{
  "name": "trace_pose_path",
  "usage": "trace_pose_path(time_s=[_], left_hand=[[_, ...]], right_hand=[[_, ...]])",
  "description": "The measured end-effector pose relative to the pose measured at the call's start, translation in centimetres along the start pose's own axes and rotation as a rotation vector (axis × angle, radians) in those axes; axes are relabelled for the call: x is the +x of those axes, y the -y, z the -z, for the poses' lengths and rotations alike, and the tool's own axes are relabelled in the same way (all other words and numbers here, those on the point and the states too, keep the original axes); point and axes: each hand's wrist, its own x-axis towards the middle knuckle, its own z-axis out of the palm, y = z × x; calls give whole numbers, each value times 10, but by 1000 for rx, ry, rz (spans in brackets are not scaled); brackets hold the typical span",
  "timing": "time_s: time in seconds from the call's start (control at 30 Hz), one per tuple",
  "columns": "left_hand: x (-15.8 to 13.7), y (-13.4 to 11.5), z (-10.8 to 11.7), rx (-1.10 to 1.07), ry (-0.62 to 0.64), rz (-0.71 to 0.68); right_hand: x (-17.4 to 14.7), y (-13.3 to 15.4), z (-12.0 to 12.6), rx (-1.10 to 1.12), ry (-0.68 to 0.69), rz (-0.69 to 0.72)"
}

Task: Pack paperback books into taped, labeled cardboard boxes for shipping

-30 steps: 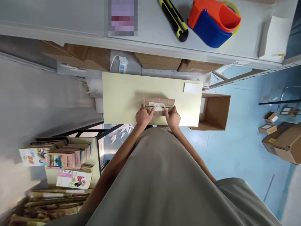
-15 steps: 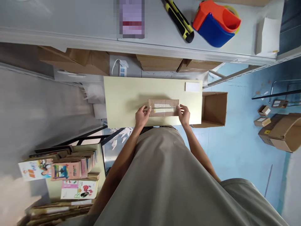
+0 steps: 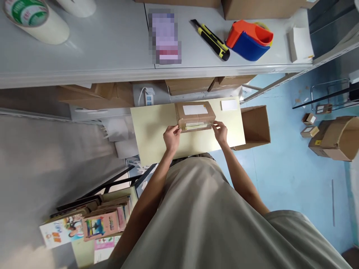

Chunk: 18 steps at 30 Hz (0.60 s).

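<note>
Two hands on small cardboard box [image 3: 195, 116], mid pale surface [image 3: 151, 130]. Left hand [image 3: 172, 137] pinches box's left end, right hand [image 3: 220, 133] its right end. Box closed, white label on top, clear tape along near side. Tape dispenser [image 3: 248, 40], utility knife [image 3: 213, 39] unused on shelf above.

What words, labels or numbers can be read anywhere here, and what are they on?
No text here can be read.
White label on the cardboard box between both hands: looks blank.
Green print on the tape roll: too small to read.
Book covers: too blurred to read.
Yellow sticker on the floor carton: too small to read.
</note>
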Motion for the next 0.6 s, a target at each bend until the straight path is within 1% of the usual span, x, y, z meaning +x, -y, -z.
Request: trace_pose_path(time_s=[0.13,0.2,0.3,0.4,0.47,0.53,0.6], left_hand=[[-7,22,2,34,112,139],[-14,34,0,47,134,184],[-25,47,-3,79,162,222],[-31,54,-1,101,182,224],[-31,54,2,111,136,212],[-28,50,5,114,40,179],[-24,42,6,123,-58,115]], right_hand=[[-12,-4,-21,-48,78,-48],[-20,-8,-28,-93,112,-73],[-30,-16,-34,-144,155,-122],[-36,-26,-32,-153,166,-140],[-34,-33,-27,-153,159,-144],[-26,-41,-19,-134,138,-151],[-12,-48,-9,-94,113,-160]])
